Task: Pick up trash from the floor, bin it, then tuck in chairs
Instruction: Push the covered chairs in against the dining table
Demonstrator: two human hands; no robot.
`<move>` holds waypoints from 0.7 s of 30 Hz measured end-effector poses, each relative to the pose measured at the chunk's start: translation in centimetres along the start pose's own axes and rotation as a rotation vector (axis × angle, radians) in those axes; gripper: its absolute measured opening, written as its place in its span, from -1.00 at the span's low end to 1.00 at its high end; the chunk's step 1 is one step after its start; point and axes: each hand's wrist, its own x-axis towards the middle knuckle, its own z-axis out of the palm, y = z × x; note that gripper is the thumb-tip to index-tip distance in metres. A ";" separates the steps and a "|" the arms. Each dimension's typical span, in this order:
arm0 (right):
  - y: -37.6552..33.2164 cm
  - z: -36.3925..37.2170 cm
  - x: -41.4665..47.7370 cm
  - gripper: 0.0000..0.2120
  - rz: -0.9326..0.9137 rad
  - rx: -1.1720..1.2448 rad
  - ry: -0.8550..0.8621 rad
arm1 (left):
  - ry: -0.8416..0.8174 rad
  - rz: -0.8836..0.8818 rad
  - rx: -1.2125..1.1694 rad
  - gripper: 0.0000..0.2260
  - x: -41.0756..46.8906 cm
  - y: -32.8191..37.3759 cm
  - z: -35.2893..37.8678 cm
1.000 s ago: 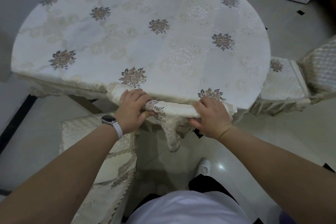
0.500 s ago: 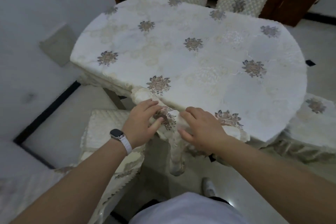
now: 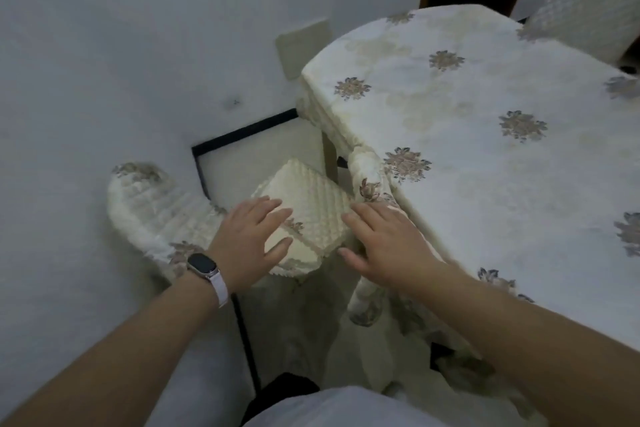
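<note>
A chair with a cream quilted cover stands out from the table near the wall, its seat cushion [image 3: 311, 215] toward me and its backrest [image 3: 149, 211] to the left. My left hand [image 3: 252, 243] is spread open over the front of that seat; whether it touches is unclear. My right hand [image 3: 384, 246] is open with straight fingers, just above the fabric-covered top rail [image 3: 367, 177] of a second chair that sits against the table edge. Neither hand holds anything.
The oval table [image 3: 485, 149] with a cream floral cloth fills the right side. Another quilted chair back [image 3: 581, 10] stands at its far side. A white wall [image 3: 121, 62] is close on the left, and a dark floor border [image 3: 242, 133] runs along it.
Both hands let go of the chair's top rail and opened. They shifted left toward the other chair's seat, and my view swung left toward the wall.
</note>
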 end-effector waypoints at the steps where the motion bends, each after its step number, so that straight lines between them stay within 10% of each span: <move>1: -0.8 0.0 0.6 -0.44 -0.035 0.009 -0.013 | 0.007 -0.053 0.011 -0.61 -1.4 -0.5 -0.4; 21: -18.0 5.9 11.9 -0.43 -0.316 0.068 -0.109 | -0.012 -0.596 -0.049 -0.44 -14.7 -14.7 -1.4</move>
